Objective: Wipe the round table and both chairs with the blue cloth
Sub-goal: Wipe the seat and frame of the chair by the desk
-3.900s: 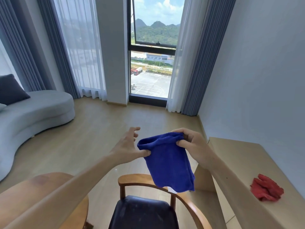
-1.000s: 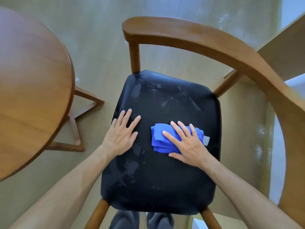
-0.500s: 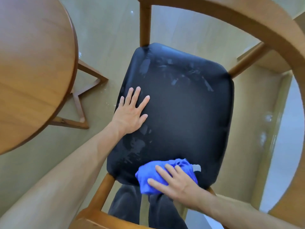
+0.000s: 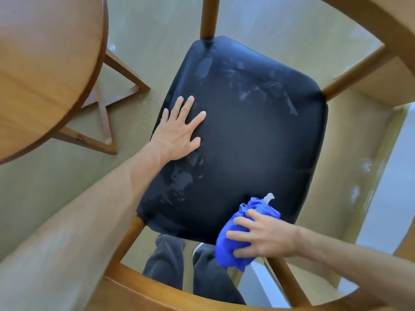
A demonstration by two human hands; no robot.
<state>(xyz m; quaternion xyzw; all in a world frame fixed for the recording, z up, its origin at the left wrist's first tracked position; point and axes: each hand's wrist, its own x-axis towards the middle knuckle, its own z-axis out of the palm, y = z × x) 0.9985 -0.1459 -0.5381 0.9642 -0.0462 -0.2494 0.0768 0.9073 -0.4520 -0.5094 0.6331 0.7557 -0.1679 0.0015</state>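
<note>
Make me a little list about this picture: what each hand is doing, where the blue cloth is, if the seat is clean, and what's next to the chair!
left hand: flat on the seat's left side, fingers spread
right hand: curled round the bunched blue cloth
blue cloth: at the seat's near right corner, partly hanging off the edge
chair seat: black, pale smudges show at the far part and near left
round table: wooden, left of the chair
chair frame: curved wood around the seat

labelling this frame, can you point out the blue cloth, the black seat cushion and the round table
blue cloth [image 4: 231, 250], head view, on the bunched fold below the right hand's fingers
black seat cushion [image 4: 251, 140], head view, on the bare middle of the cushion
round table [image 4: 45, 63], head view, on the bare wooden top
</note>
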